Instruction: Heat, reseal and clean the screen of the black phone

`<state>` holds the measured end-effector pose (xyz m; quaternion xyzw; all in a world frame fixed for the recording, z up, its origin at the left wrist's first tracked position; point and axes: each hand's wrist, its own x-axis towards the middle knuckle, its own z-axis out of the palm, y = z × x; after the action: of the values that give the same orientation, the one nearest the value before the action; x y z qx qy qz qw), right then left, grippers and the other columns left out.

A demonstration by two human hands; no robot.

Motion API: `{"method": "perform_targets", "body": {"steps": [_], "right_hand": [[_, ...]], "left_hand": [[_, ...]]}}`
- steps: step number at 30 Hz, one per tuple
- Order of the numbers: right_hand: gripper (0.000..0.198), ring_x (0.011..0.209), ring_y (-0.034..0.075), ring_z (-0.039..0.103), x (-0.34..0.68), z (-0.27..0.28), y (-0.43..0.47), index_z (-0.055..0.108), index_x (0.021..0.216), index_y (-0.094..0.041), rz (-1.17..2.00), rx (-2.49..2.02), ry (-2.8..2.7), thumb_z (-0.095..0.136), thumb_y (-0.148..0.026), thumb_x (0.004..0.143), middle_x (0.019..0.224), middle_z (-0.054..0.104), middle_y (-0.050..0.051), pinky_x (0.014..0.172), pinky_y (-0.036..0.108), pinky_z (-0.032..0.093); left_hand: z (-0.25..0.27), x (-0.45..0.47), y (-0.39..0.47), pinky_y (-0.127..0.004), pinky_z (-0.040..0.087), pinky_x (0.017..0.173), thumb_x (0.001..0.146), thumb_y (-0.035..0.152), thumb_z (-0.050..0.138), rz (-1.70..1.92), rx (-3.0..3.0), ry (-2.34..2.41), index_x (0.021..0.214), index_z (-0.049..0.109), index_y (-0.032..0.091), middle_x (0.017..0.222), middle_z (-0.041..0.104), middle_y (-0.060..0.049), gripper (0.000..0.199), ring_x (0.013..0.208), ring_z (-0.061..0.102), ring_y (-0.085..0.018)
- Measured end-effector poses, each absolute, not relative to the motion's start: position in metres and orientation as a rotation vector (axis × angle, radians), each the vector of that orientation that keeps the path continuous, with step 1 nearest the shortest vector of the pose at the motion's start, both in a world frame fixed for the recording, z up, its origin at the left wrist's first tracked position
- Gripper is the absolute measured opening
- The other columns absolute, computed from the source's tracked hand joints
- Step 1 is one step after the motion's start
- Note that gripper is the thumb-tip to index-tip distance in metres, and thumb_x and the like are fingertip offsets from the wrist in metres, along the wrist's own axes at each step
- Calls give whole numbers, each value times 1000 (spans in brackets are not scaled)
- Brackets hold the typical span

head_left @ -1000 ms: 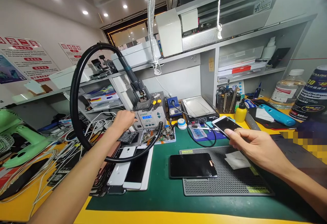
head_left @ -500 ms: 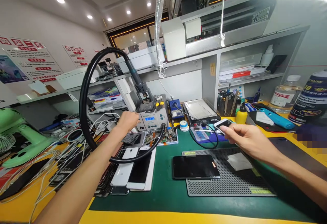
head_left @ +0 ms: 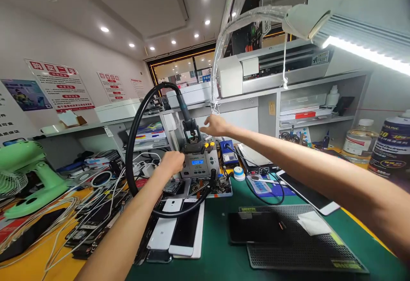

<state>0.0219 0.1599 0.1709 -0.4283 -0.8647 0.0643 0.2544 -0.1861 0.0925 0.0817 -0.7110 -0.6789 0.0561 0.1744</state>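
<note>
The fingertips of the left hand (head_left: pixel 173 162) are hidden behind its curled knuckles at the left front edge of a grey, box-shaped hot-air station (head_left: pixel 205 168), so I cannot tell whether it grips or presses anything there. The hand also covers part of the station's left side. The right hand (head_left: pixel 216 126) is raised just right of a dark, tube-shaped hot-air handle (head_left: pixel 183 109), fingers loosely parted and holding nothing; whether a fingertip touches the black cradle (head_left: pixel 192 145) beneath the handle is hard to make out.

The right forearm hides part of the shelf and the upper end of a white-framed device with a black screen (head_left: pixel 306 192). A black-screened phone (head_left: pixel 256 227), lying partly over the left side of a grey perforated mat (head_left: pixel 301 253), is dim and blurred. A white strip lamp (head_left: pixel 361 33) and a large dark-blue can (head_left: pixel 391 144) are cut off at the right edge.

The station stands at the back of the green work mat (head_left: pixel 216 234), its small blue display (head_left: pixel 197 162) lit and apparently reading 100. Its thick black hose (head_left: pixel 130 157) loops widely to the left; the handle leans slightly, nozzle end down in the cradle.
</note>
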Motion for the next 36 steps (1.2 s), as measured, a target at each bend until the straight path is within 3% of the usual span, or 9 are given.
{"method": "perform_targets", "body": {"steps": [5, 8, 15, 18, 25, 30, 36], "right_hand": [[35, 107, 24, 66, -43, 187, 180, 60, 128, -17, 137, -1249, -2296, 63, -35, 98, 128, 63, 10, 90, 45, 57], [35, 108, 24, 65, -63, 191, 184, 60, 128, -18, 111, -1267, -2257, 63, -35, 98, 129, 62, 10, 90, 45, 57], [35, 107, 24, 65, -84, 195, 198, 61, 128, -17, 83, -1300, -2222, 63, -35, 98, 128, 63, 10, 90, 45, 57], [36, 107, 24, 66, -87, 196, 202, 60, 128, -17, 73, -1308, -2231, 63, -35, 98, 128, 63, 11, 90, 45, 57], [35, 108, 24, 65, -74, 202, 205, 61, 128, -17, 71, -1307, -2299, 63, -35, 98, 128, 63, 10, 90, 46, 57], [36, 106, 24, 66, -71, 212, 204, 61, 127, -16, 126, -1325, -2316, 63, -36, 98, 127, 63, 10, 89, 45, 57], [35, 104, 23, 66, -78, 216, 206, 61, 127, -16, 174, -1325, -2296, 63, -36, 98, 125, 64, 10, 88, 44, 58]], "left_hand": [[86, -167, 39, -48, 55, 94, 96, 36, 62, -398, -1974, -1844, 124, 61, 18, 127, 64, -10, 34, 111, 64, -25], [59, -141, -14, -43, 54, 99, 102, 27, 47, -713, -2038, -1705, 124, 62, 21, 119, 69, -10, 27, 111, 65, -22], [-37, -104, -87, -30, 62, 61, 97, 24, 52, -1037, -2204, -1660, 114, 66, 27, 86, 77, -6, 23, 75, 74, -21], [-48, -108, -88, -31, 61, 60, 96, 23, 51, -1095, -2193, -1686, 112, 65, 26, 85, 76, -6, 21, 74, 73, -21], [-13, -123, -33, -41, 60, 82, 101, 28, 51, -1074, -2042, -1818, 111, 65, 18, 102, 71, -9, 20, 95, 69, -23], [-13, -92, 33, -52, 50, 103, 95, 36, 63, -796, -2210, -1725, 124, 62, 20, 137, 59, -10, 32, 122, 59, -27], [-28, -63, 71, -55, 49, 103, 94, 37, 65, -700, -2075, -1834, 130, 58, 19, 142, 54, -12, 41, 126, 55, -30]]}}
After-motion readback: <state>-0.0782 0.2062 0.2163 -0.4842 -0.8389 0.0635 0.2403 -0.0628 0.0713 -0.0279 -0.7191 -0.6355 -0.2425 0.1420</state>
